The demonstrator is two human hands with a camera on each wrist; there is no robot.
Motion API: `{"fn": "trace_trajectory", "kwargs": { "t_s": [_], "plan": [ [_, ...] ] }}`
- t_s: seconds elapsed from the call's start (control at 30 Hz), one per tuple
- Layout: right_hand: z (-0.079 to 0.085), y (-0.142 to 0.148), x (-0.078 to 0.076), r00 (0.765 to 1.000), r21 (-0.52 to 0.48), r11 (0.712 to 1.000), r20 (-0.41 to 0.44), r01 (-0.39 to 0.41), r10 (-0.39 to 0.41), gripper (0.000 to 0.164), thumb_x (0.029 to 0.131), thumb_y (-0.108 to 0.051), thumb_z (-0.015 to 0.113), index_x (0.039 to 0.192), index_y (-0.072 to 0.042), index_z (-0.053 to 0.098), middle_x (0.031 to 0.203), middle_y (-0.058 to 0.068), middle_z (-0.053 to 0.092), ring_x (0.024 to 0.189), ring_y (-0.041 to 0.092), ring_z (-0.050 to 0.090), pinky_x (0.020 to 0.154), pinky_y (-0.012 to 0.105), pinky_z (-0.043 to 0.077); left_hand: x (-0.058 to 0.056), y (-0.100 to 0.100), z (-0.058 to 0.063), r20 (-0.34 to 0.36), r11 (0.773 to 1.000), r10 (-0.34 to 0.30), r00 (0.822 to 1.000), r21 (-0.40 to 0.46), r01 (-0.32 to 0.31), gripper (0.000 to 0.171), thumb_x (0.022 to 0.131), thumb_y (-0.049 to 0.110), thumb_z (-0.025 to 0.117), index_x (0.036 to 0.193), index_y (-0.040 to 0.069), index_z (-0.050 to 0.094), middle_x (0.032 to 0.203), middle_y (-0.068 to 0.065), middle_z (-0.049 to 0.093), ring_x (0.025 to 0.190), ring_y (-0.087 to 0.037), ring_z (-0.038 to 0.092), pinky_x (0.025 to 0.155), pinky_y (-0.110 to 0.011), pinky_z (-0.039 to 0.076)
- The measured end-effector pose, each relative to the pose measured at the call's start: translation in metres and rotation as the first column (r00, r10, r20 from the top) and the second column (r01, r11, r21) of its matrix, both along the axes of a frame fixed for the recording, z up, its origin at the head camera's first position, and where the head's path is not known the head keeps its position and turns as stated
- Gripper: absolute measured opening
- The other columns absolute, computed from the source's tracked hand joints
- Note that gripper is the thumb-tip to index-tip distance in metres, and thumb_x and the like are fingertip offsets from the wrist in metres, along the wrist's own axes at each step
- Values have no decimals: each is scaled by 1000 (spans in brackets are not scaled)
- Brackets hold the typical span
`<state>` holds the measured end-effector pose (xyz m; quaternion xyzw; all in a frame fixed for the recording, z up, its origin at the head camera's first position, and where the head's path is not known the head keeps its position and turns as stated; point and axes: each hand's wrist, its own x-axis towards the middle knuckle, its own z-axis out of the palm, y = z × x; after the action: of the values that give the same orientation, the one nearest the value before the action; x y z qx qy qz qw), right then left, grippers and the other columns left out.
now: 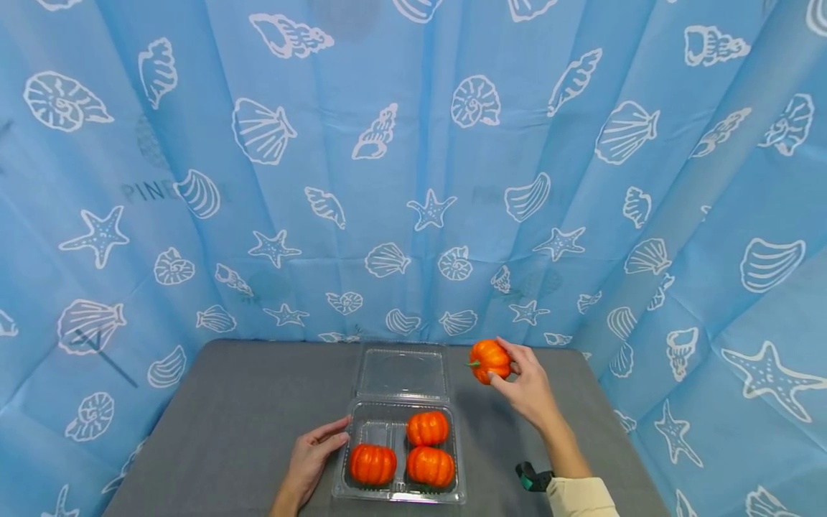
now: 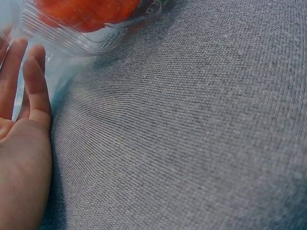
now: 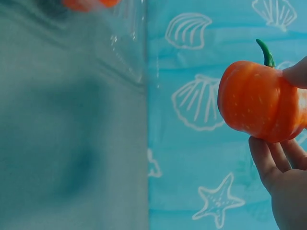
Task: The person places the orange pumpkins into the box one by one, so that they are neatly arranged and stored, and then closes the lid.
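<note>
My right hand [image 1: 528, 384] holds a small orange pumpkin [image 1: 489, 361] up above the table, right of the clear plastic clamshell container [image 1: 400, 495]. In the right wrist view the thumb lies near the pumpkin's green stem [image 3: 266, 53], with fingers beneath. Three more pumpkins lie in the container: one at the front left [image 1: 372, 464], one at the back right [image 1: 428, 429] and one at the front right [image 1: 431, 466]. The back left compartment holds none. At the container's left rim, my left hand [image 1: 309, 459] touches with fairly straight fingers.
The clear lid [image 1: 403, 372] lies folded back behind the container. A grey cloth [image 1: 271, 395] covers the table. Behind and beside it hangs a blue curtain [image 1: 413, 172] with white shell prints. A dark strap with a green part [image 1: 535, 477] is on the right wrist.
</note>
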<state>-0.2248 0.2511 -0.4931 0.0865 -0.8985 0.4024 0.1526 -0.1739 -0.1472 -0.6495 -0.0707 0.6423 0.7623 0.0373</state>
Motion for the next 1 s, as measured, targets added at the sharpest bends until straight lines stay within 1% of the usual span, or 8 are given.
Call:
{"fn": "trace_trajectory", "kwargs": {
  "t_s": [0.17, 0.27, 0.43, 0.57, 0.7, 0.8, 0.93, 1.0],
  "plan": [
    [8, -11, 3, 999, 3, 1000, -32, -22, 22, 59, 86, -8, 78, 142, -9, 57, 128, 15, 60, 109, 27, 60, 91, 37, 59, 0, 0, -1, 7, 1000, 0, 1000, 4, 0, 44, 88, 10, 78, 128, -5, 68, 130, -16, 70, 110, 0, 69, 92, -16, 54],
    [12, -18, 4, 997, -29, 998, -43, -58, 57, 57, 87, -8, 78, 141, -11, 59, 128, 12, 61, 109, 25, 60, 90, 34, 58, 0, -1, -1, 9, 1000, -4, 1000, 8, 4, 44, 88, 10, 78, 128, -5, 68, 130, -14, 71, 110, 0, 69, 92, -16, 54],
    [15, -27, 5, 989, -69, 988, -71, -138, 133, 58, 88, -7, 79, 142, -13, 59, 134, 12, 60, 111, 27, 62, 89, 36, 60, -1, -1, 0, 6, 1000, -9, 1000, 22, 9, 43, 88, 8, 77, 128, -6, 68, 130, -14, 71, 110, -1, 69, 92, -16, 54],
    [13, -35, 3, 980, -59, 981, -82, -185, 180, 61, 88, -5, 79, 144, -12, 56, 137, 12, 60, 115, 29, 62, 89, 38, 61, -1, -1, 0, 8, 1000, -8, 1000, 22, 8, 43, 88, 8, 77, 128, -6, 68, 131, -16, 70, 110, -2, 70, 92, -16, 54],
    [10, -43, 4, 972, -39, 974, -89, -223, 219, 63, 86, -2, 79, 144, -6, 54, 137, 13, 61, 117, 31, 62, 90, 40, 61, -2, -1, -1, 9, 1000, -2, 1000, 26, 2, 43, 87, 8, 78, 127, -6, 68, 131, -17, 70, 110, -3, 70, 92, -16, 54],
    [8, -49, 6, 964, -40, 967, -101, -253, 248, 64, 85, 0, 80, 143, -5, 55, 139, 15, 62, 118, 32, 63, 90, 42, 60, -3, -1, -2, 9, 1000, 0, 1000, 30, -1, 43, 87, 8, 78, 127, -6, 68, 130, -17, 70, 110, -3, 70, 92, -16, 54],
    [6, -57, 9, 956, -28, 959, -97, -281, 277, 65, 84, -1, 81, 144, -8, 56, 141, 13, 62, 119, 30, 64, 91, 38, 61, -3, 0, -2, 14, 1000, 5, 1000, 29, -6, 44, 87, 7, 78, 127, -6, 68, 130, -17, 70, 109, -2, 70, 92, -16, 55],
    [5, -61, 10, 952, -13, 956, -99, -292, 289, 65, 84, -1, 81, 144, -6, 56, 142, 12, 61, 118, 29, 65, 91, 37, 61, -3, 0, -2, 15, 1000, 7, 1000, 25, -7, 44, 87, 7, 78, 127, -6, 68, 131, -17, 70, 109, -2, 70, 92, -17, 55]
  ]
}}
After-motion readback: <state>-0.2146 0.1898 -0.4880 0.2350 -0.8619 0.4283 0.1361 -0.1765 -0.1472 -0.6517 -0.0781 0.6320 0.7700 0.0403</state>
